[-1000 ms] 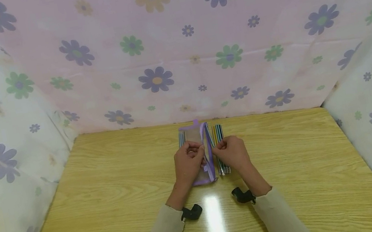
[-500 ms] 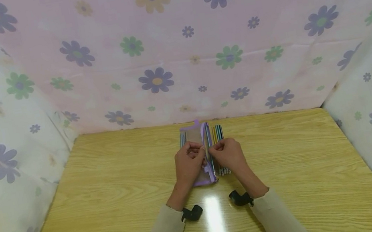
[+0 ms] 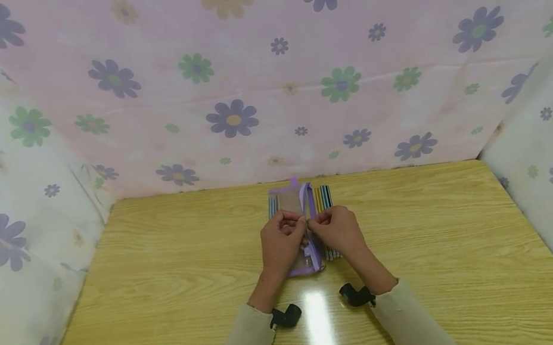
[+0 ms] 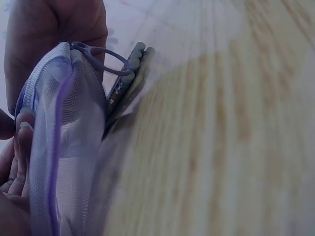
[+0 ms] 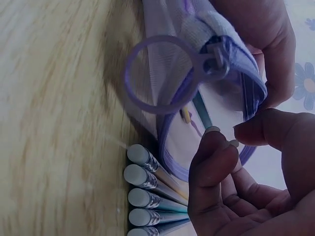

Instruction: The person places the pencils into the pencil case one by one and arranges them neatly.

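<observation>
In the head view my left hand (image 3: 283,241) pinches the upper edge of a purple-trimmed mesh pencil pouch (image 3: 290,199), lifting its zipped mouth. My right hand (image 3: 338,228) stands at that mouth, thumb and fingers bent toward each other. A gap shows between thumb and index fingertip in the right wrist view. A teal pencil (image 5: 202,110) lies inside the pouch there, its lower part hidden behind the fingers. Beside the mouth lies a row of pencils (image 5: 141,198) with pale erasers. The left wrist view shows the pouch wall (image 4: 74,162) close up.
A purple ring pull (image 5: 160,105) hangs from the zip at the pouch's near end. Several grey-blue pencils (image 3: 273,204) show at the pouch's left side. The wooden table (image 3: 162,275) meets a flowered cloth (image 3: 161,94) at the back.
My right hand has moved left to the pouch mouth, and the pencil it held has passed inside. The left hand keeps its pinch on the pouch edge, nearly still.
</observation>
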Action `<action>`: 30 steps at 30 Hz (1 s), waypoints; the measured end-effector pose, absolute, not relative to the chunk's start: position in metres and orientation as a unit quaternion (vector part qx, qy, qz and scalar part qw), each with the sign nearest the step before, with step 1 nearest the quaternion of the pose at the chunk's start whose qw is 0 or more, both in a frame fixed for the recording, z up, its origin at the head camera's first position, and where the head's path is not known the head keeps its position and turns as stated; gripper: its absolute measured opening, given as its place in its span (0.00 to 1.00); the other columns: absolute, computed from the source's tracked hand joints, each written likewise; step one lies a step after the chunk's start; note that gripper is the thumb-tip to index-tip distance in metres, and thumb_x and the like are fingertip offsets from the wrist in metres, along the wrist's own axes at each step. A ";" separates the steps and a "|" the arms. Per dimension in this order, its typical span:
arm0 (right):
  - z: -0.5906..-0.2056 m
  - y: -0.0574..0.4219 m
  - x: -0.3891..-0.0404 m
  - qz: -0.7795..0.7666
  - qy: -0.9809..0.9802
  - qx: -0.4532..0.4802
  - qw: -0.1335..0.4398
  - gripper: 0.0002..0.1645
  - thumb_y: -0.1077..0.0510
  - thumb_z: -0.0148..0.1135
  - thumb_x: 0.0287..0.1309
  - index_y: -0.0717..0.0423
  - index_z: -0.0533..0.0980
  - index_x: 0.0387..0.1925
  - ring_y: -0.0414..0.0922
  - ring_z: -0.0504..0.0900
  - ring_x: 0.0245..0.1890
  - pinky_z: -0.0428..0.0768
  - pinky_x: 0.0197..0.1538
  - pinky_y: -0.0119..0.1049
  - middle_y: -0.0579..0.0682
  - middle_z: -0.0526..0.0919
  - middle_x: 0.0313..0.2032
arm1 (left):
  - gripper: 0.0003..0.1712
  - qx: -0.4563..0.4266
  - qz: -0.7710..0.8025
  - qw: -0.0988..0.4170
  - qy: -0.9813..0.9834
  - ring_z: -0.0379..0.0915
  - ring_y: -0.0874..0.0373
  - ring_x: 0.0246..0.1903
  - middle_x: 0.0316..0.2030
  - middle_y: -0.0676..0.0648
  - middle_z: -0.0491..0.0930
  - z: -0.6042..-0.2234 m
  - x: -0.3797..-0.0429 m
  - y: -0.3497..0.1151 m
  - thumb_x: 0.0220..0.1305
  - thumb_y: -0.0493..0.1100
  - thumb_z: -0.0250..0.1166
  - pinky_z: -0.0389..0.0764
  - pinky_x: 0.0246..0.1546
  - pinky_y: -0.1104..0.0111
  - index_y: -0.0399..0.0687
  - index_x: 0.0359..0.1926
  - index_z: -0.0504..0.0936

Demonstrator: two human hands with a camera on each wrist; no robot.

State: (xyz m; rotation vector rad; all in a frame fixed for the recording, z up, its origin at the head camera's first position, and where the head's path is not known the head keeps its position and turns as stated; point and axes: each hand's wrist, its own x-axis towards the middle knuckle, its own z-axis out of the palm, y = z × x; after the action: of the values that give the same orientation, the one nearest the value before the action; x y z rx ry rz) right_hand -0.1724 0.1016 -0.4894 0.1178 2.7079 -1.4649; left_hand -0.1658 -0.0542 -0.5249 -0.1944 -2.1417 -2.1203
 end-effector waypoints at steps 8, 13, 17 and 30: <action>-0.485 0.103 -0.173 -0.466 0.884 0.037 0.021 0.10 0.55 0.69 0.60 0.59 0.88 0.31 0.43 0.80 0.23 0.79 0.24 0.32 0.50 0.86 0.25 | 0.05 -0.058 -0.702 0.067 -0.707 0.79 0.56 0.17 0.29 0.38 0.85 -0.524 -0.166 -0.054 0.72 0.36 0.70 0.82 0.16 0.70 0.37 0.42 0.85; -0.487 0.108 -0.175 -0.451 0.892 0.032 0.003 0.08 0.58 0.69 0.60 0.60 0.88 0.32 0.44 0.82 0.24 0.80 0.25 0.33 0.51 0.86 0.26 | 0.05 -0.067 -0.696 0.066 -0.712 0.80 0.54 0.18 0.29 0.38 0.85 -0.525 -0.166 -0.055 0.73 0.37 0.69 0.84 0.17 0.67 0.38 0.42 0.85; -0.488 0.114 -0.175 -0.443 0.896 0.033 -0.010 0.08 0.58 0.68 0.58 0.60 0.88 0.32 0.45 0.82 0.24 0.81 0.26 0.34 0.52 0.87 0.26 | 0.04 -0.068 -0.690 0.066 -0.718 0.80 0.55 0.18 0.28 0.40 0.85 -0.524 -0.166 -0.056 0.73 0.37 0.69 0.84 0.16 0.67 0.39 0.42 0.85; -0.488 0.130 -0.178 -0.429 0.901 0.063 -0.013 0.09 0.58 0.69 0.57 0.61 0.87 0.34 0.48 0.84 0.28 0.82 0.29 0.36 0.54 0.87 0.29 | 0.03 -0.066 -0.689 0.063 -0.719 0.80 0.58 0.17 0.29 0.41 0.85 -0.523 -0.165 -0.055 0.73 0.36 0.69 0.85 0.18 0.67 0.39 0.42 0.84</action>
State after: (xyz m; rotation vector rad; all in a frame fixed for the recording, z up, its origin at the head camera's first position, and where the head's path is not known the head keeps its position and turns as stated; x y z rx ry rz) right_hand -0.1780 0.1301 -0.4876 0.1989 2.8546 -1.3604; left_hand -0.1652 -0.0547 -0.5231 -0.1993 -2.1733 -2.0803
